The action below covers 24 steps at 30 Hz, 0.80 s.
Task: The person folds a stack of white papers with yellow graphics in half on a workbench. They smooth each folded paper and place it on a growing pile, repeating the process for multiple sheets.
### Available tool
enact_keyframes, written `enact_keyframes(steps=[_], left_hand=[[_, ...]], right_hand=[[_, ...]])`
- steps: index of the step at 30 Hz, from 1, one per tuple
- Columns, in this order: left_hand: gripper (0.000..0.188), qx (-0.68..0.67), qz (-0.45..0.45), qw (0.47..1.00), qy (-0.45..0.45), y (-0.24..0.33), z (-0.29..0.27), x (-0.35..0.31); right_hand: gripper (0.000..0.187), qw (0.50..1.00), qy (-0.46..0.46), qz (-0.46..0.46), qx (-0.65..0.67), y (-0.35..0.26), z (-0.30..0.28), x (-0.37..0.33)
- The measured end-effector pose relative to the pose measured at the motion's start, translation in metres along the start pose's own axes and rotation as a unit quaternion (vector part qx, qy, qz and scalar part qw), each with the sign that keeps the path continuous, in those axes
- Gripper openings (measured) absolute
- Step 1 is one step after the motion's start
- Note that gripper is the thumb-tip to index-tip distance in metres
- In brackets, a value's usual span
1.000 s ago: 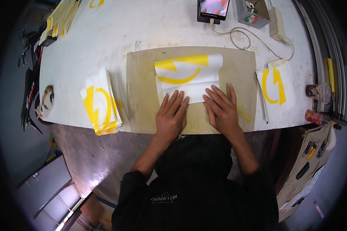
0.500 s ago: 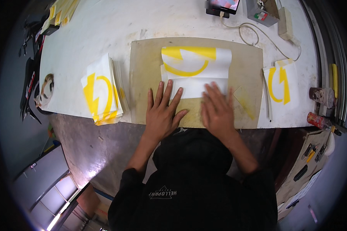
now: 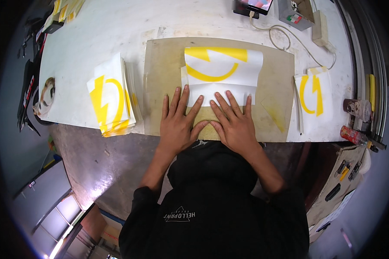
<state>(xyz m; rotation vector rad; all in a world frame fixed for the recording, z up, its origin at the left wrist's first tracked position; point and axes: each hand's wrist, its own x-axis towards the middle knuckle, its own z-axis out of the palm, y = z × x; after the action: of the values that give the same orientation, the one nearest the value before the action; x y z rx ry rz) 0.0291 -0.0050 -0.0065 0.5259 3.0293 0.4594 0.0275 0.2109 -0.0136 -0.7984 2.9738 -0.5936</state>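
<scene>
The left hand (image 3: 177, 129) and right hand (image 3: 237, 130) lie open at the near edge of the white-and-yellow sheet (image 3: 224, 64), on the mat (image 3: 274, 82) atop the desk (image 3: 103, 39). The right has moved inward, thumbs nearly meeting, apparently smoothing it.

Smooth paper-like sheet (image 3: 224, 64), matt cloth garment (image 3: 229, 203), scuffed white tabletop (image 3: 108, 34)

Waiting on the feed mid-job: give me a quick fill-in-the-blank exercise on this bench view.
1. The sheet on the mat is white and ____.
2. The left hand and right hand come closest together at their ____.
3. The grey box stands to the ____ of the phone.

Missing words: yellow; thumbs; right.
</scene>
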Motion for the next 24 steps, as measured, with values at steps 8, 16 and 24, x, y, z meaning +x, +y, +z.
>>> enact_keyframes(steps=[8, 16, 24], left_hand=[[0.063, -0.022, -0.004, 1.0, 0.011, 0.002, -0.001, 0.0], [0.06, -0.025, 0.019, 1.0, -0.002, 0.02, 0.01, -0.006], [0.066, -0.066, 0.019, 0.997, 0.029, 0.021, 0.016, -0.009]], right_hand=[[0.048, 0.965, 0.113, 0.209, -0.116, 0.037, -0.022, -0.055], [0.046, 0.994, 0.068, -0.064, 0.049, 0.006, -0.008, 0.036], [0.054, 0.997, 0.001, -0.041, -0.062, 0.033, -0.008, 0.069]])
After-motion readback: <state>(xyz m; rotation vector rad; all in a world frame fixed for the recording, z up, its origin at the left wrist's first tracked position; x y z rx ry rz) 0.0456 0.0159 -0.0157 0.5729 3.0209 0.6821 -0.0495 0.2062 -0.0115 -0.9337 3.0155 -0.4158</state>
